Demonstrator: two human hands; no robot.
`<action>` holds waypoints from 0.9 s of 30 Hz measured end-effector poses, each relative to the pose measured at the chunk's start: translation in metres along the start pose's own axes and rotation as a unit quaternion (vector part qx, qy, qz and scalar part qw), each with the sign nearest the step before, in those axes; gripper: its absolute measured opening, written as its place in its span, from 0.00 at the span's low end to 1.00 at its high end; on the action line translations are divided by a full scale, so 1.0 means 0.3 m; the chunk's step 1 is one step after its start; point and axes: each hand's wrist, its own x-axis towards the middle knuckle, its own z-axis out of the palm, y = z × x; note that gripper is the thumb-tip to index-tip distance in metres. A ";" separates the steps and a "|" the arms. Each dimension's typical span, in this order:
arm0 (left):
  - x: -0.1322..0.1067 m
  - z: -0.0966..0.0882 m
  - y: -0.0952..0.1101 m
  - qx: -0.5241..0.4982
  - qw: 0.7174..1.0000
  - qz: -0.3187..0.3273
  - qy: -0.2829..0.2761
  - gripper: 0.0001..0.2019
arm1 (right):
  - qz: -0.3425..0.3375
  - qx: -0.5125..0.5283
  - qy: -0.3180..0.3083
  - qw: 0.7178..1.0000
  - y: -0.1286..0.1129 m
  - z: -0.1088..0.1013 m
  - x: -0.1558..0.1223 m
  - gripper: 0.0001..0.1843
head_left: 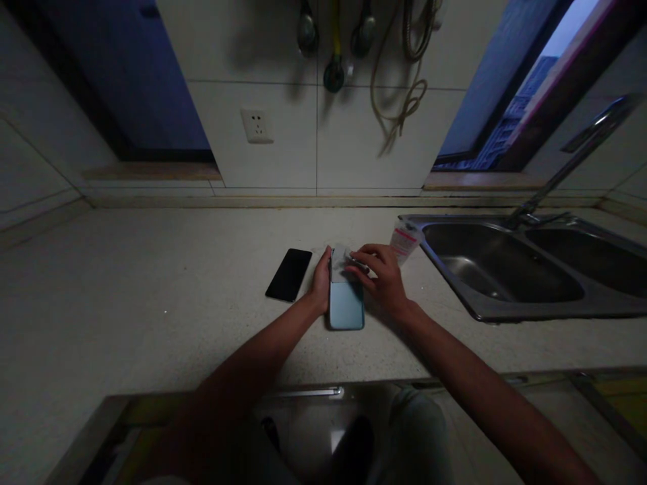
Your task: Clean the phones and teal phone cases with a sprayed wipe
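From where I stand, the blue phone [346, 307] (perhaps only its case) lies flat on the speckled counter [202, 269], just beside a glossy black phone [290, 275]. It should handle light, stiff and a little slippery, best held by its long edges between the rounded corners. The left hand [320, 281] lines its left edge; the right hand [383, 273] curls narrowly over a thin, pale sheet [340, 263] on its upper part. Whether either truly grips, I cannot tell.
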 end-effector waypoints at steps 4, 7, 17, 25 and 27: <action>0.007 -0.011 0.000 0.003 1.000 -0.004 -0.002 0.29 | -0.064 -0.012 -0.097 0.993 0.007 0.010 -0.008 0.14; 0.009 -0.016 -0.002 0.018 1.000 0.004 0.001 0.28 | -0.077 -0.013 -0.128 0.989 0.000 0.026 -0.013 0.17; 0.004 -0.013 -0.022 0.031 0.999 0.017 0.006 0.28 | -0.081 0.028 -0.114 0.990 -0.049 0.036 -0.011 0.23; 0.032 -0.048 0.027 -0.021 0.996 0.082 0.036 0.30 | -0.184 0.130 -0.201 0.953 -0.079 0.002 -0.014 0.13; 0.031 -0.054 0.042 -0.029 0.994 0.100 0.043 0.30 | -0.197 0.155 -0.226 0.941 -0.093 -0.007 -0.012 0.13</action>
